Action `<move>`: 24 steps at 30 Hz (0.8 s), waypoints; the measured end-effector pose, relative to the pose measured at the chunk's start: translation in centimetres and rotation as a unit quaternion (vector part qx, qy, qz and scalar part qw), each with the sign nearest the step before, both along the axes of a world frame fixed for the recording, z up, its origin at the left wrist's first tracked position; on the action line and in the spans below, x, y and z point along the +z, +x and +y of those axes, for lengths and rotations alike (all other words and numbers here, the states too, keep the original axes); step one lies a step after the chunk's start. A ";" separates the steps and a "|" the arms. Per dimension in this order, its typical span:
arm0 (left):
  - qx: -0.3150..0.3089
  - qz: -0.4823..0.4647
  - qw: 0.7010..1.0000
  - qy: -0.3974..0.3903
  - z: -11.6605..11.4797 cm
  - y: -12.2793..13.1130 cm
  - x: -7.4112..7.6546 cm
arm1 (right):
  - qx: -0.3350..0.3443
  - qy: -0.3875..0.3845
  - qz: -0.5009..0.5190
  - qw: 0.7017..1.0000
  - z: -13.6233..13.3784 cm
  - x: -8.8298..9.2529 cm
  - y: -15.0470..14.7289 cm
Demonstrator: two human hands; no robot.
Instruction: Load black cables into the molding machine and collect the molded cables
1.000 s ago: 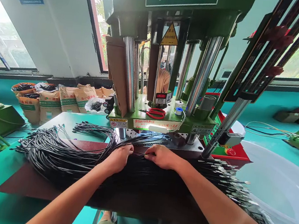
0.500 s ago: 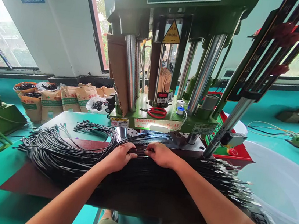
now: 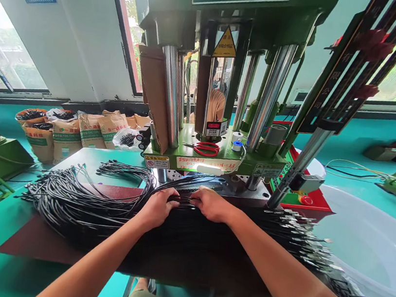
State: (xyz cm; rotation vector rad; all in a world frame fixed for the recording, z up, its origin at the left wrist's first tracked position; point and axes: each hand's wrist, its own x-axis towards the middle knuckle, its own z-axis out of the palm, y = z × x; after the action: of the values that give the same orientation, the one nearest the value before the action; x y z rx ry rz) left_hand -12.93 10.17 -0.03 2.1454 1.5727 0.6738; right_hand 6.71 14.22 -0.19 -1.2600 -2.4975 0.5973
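Observation:
A thick pile of black cables (image 3: 76, 200) lies across a dark red mat (image 3: 37, 241) on the green bench, with metal-tipped ends fanning out at the right (image 3: 304, 234). My left hand (image 3: 158, 207) rests on the pile with its fingers curled round a few cables. My right hand (image 3: 210, 203) is close beside it, fingers pinched on the same strands. Both hands sit just in front of the metal base plate (image 3: 240, 186) of a green press machine (image 3: 215, 156).
Red scissors (image 3: 205, 149) and small tape rolls (image 3: 235, 145) lie on the machine's green ledge. A large white tub (image 3: 369, 241) stands at the right. Brown sacks (image 3: 67, 135) line the floor at back left. A person in an orange top (image 3: 217, 106) shows behind the machine.
Both hands have edged slightly toward each other and toward the machine along the cables. The pile has hardly shifted.

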 end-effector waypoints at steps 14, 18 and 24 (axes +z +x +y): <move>-0.046 0.014 0.999 -0.022 0.0 -0.5 0.4 | -0.004 0.030 -0.015 0.999 -0.6 -0.4 -0.5; -0.048 0.014 0.998 -0.027 0.1 -0.5 0.2 | -0.003 0.037 -0.024 0.999 -0.9 -0.2 -0.4; -0.025 -0.001 1.000 -0.008 -0.2 -0.1 -0.1 | 0.003 0.045 -0.059 0.997 -1.1 0.6 -0.5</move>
State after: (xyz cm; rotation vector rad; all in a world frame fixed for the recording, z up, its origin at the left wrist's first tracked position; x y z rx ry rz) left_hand -13.01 9.98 -0.08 2.1645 1.5122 0.6458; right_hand 6.18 13.11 0.42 -1.2900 -2.5929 0.4165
